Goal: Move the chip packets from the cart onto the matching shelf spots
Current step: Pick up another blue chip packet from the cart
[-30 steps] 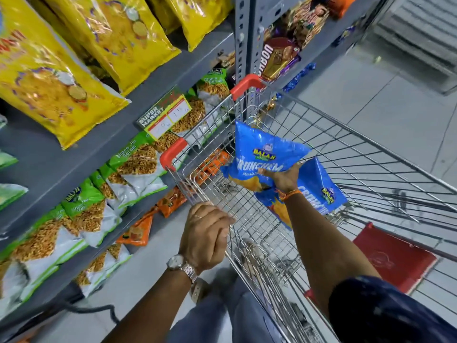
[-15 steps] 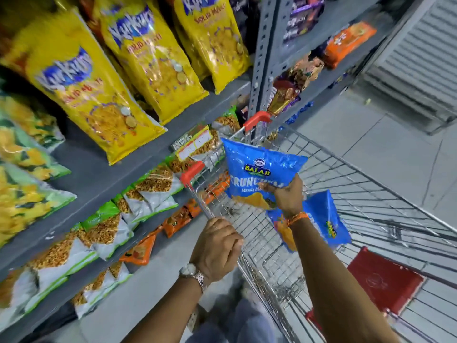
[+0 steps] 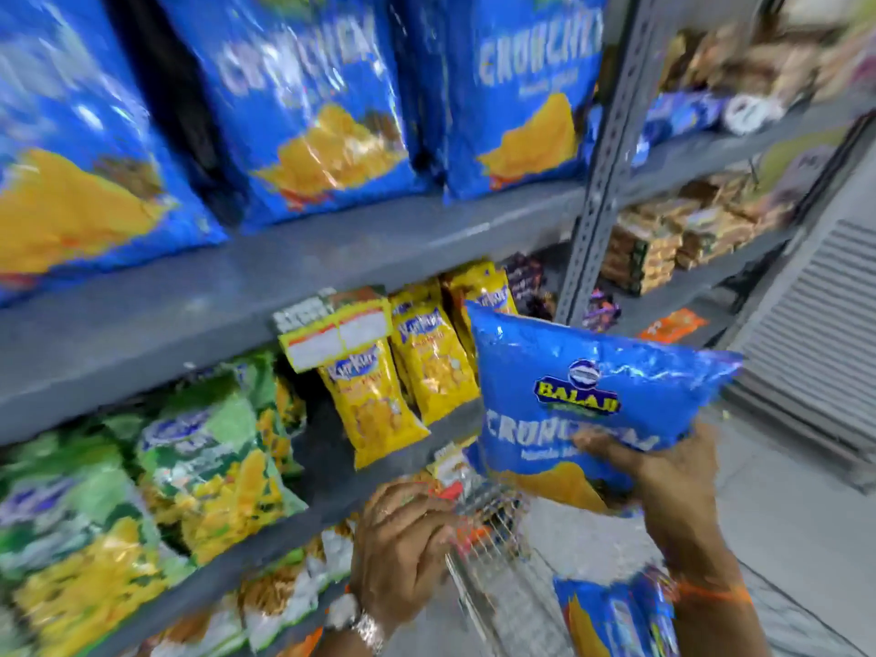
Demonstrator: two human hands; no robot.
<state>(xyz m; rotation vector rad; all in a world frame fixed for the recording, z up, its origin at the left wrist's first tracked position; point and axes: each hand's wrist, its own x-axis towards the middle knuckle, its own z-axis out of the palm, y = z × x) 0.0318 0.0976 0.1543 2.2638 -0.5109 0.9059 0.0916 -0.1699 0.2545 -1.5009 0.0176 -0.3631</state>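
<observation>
My right hand grips a blue Balaji Crunchex chip packet by its lower edge and holds it upright in front of the shelves, above the cart. My left hand is closed around the wire cart's rim near its red corner. A second blue packet lies in the cart below my right wrist. On the top grey shelf stand matching large blue Crunchex packets, up and to the left of the one I hold.
Yellow Kurkure packets and green packets fill the shelf below, with a yellow price tag on the shelf edge. A grey upright post splits off the right bay of biscuits. Grey floor lies to the right.
The view has swung upward, bringing the top shelf of blue packets into sight. My right hand has lifted the blue packet up out of the cart. My left hand stays on the cart.
</observation>
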